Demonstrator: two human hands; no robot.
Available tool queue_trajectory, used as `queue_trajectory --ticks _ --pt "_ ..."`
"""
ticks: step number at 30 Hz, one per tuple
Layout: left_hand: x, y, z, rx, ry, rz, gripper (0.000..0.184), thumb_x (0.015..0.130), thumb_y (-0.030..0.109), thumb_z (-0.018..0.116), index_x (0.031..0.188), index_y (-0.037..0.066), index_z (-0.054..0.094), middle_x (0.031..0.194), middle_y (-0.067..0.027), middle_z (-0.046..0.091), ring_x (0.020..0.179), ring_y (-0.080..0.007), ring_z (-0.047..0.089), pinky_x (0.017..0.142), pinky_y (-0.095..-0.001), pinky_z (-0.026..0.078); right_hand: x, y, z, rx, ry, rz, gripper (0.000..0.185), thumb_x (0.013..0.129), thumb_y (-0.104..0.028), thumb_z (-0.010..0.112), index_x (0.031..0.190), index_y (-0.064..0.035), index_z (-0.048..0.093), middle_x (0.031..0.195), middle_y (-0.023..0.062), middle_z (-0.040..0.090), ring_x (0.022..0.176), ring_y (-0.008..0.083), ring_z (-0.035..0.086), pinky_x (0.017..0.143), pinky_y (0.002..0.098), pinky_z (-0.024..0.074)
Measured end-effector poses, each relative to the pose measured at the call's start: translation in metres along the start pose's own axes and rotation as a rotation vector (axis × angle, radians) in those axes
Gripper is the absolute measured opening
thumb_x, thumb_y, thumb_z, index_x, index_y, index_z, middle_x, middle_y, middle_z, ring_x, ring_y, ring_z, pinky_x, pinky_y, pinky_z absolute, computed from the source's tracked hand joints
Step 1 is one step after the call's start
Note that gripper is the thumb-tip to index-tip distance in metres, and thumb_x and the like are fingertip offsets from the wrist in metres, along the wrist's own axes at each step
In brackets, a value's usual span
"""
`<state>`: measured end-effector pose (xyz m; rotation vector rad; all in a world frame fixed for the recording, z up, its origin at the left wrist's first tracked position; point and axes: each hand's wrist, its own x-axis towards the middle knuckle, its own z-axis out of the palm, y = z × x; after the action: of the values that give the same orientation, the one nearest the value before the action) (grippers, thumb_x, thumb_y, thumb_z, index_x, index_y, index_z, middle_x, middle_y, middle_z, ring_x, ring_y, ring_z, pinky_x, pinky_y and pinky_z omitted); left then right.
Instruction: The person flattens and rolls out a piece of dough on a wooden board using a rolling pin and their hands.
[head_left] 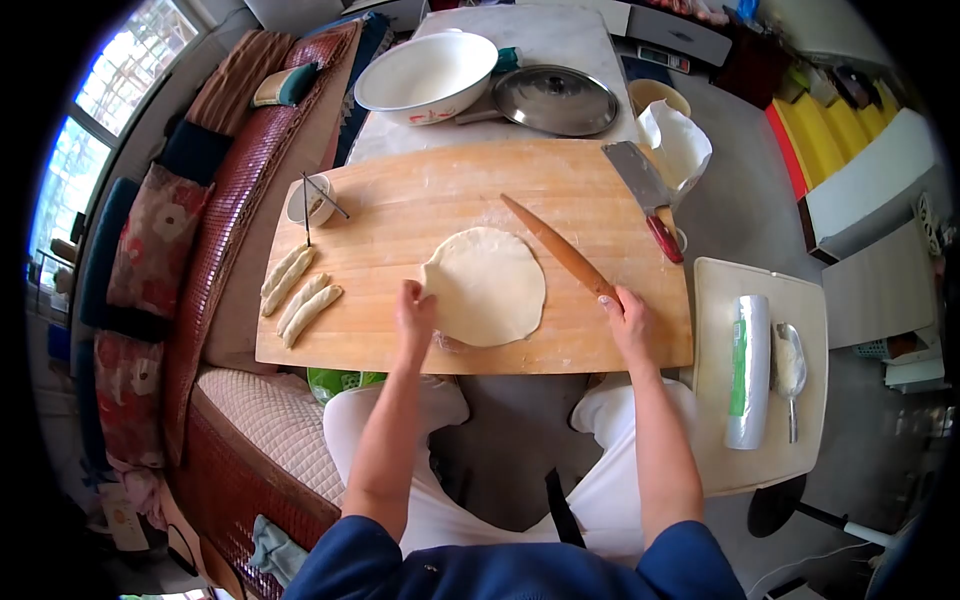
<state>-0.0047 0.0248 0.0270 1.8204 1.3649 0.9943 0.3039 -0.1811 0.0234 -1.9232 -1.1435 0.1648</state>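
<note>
A round, flat sheet of dough (487,287) lies in the middle of the wooden board (380,200). At its left edge my left hand (414,308) is closed, thumb and fingers pinching the rim. My right hand (628,316) grips the near end of a tapered rolling pin (555,243), which slants up and left, its far tip beyond the dough's upper right. Several rolled dough strips (305,300) rest in pairs at the board's left side. Behind them sits a small white bowl (312,200) with thin dark sticks in it.
A cleaver (638,178) with a red handle lies at the board's right edge. Behind the board are a white basin (428,78) and a metal lid (557,100). To the right, a pale stool (715,400) bears a plastic-wrap roll (748,370) and a scoop (790,365) of flour.
</note>
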Motion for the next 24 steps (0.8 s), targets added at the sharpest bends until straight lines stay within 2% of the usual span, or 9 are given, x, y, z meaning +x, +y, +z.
queue_trajectory --ticks 1,2,5,6,9,12,15,20,24 --pt "0.008 0.003 -0.010 -0.007 0.003 -0.026 0.014 0.083 0.002 0.062 0.095 0.000 0.054 0.085 -0.0136 0.058 0.082 -0.0264 0.057 0.078 -0.0382 0.048 0.001 0.001 -0.001 -0.018 -0.012 -0.016 0.026 0.089 -0.024 0.072 0.098 -0.0013 0.064 0.090 0.0169 0.066 0.090 0.0376 0.062 0.076 0.0456 0.0488" --pt "0.017 0.005 -0.021 0.043 -0.068 -0.200 0.022 0.085 0.003 0.063 0.106 0.000 0.058 0.096 -0.0162 0.061 0.094 -0.0289 0.059 0.085 -0.0408 0.048 0.001 0.001 0.000 -0.007 -0.043 -0.056 0.027 0.088 -0.025 0.073 0.098 -0.0015 0.064 0.091 0.0163 0.066 0.091 0.0369 0.062 0.076 0.0452 0.0489" --pt "0.035 -0.010 -0.032 0.565 0.095 0.212 0.034 0.088 0.005 0.065 0.121 0.003 0.058 0.114 -0.0172 0.061 0.108 -0.0320 0.057 0.095 -0.0445 0.045 0.004 -0.006 0.003 -0.015 -0.140 -0.193 0.029 0.084 -0.026 0.075 0.099 -0.0025 0.066 0.092 0.0142 0.066 0.092 0.0350 0.061 0.076 0.0441 0.0492" --pt "0.038 0.003 -0.033 0.497 0.043 0.150 0.045 0.090 0.011 0.066 0.133 0.005 0.054 0.134 -0.0163 0.056 0.126 -0.0352 0.049 0.108 -0.0481 0.037 0.004 -0.009 0.006 -0.046 -0.171 -0.250 0.030 0.083 -0.027 0.076 0.100 -0.0031 0.066 0.092 0.0133 0.066 0.091 0.0345 0.061 0.076 0.0437 0.0494" --pt "0.025 0.016 -0.015 0.564 0.025 0.379 0.050 0.091 0.019 0.067 0.137 0.005 0.052 0.146 -0.0139 0.049 0.138 -0.0356 0.041 0.116 -0.0491 0.031 0.010 -0.028 0.016 -0.119 -0.292 -0.329 0.030 0.081 -0.029 0.077 0.101 -0.0081 0.068 0.096 0.0085 0.067 0.096 0.0298 0.061 0.084 0.0425 0.0486" --pt "-0.008 0.016 -0.007 0.676 -0.249 0.394 0.063 0.096 0.037 0.059 0.148 0.006 0.044 0.161 -0.0096 0.033 0.150 -0.0335 0.025 0.121 -0.0514 0.018 0.032 -0.043 0.029 -0.241 -0.386 -0.357 0.030 0.083 -0.031 0.075 0.105 -0.0124 0.068 0.107 0.0060 0.065 0.109 0.0273 0.058 0.094 0.0454 0.0441" --pt "-0.010 0.007 0.003 0.700 -0.330 0.303 0.069 0.097 0.046 0.053 0.151 0.006 0.039 0.164 -0.0085 0.027 0.152 -0.0335 0.019 0.122 -0.0513 0.015 0.073 -0.041 0.055 -0.371 -0.318 -0.416 0.032 0.087 -0.033 0.071 0.115 -0.0182 0.067 0.123 0.0059 0.061 0.121 0.0278 0.052 0.104 0.0488 0.0377" --pt "0.069 -0.009 0.022 0.670 -0.172 0.181 0.067 0.100 0.048 0.047 0.152 0.007 0.038 0.165 -0.0076 0.024 0.152 -0.0340 0.018 0.123 -0.0503 0.014 0.150 -0.033 0.107 -0.416 -0.209 -0.541 0.039 0.094 -0.037 0.062 0.132 -0.0268 0.063 0.141 0.0079 0.053 0.133 0.0317 0.043 0.110 0.0500 0.0329" --pt "0.118 -0.021 0.035 0.723 -0.014 0.069 0.064 0.102 0.049 0.042 0.153 0.010 0.038 0.165 -0.0064 0.025 0.153 -0.0331 0.018 0.123 -0.0495 0.015 0.187 -0.035 0.137 -0.477 -0.264 -0.429 0.037 0.097 -0.039 0.059 0.132 -0.0273 0.063 0.149 0.0046 0.049 0.142 0.0320 0.037 0.115 0.0535 0.0284"
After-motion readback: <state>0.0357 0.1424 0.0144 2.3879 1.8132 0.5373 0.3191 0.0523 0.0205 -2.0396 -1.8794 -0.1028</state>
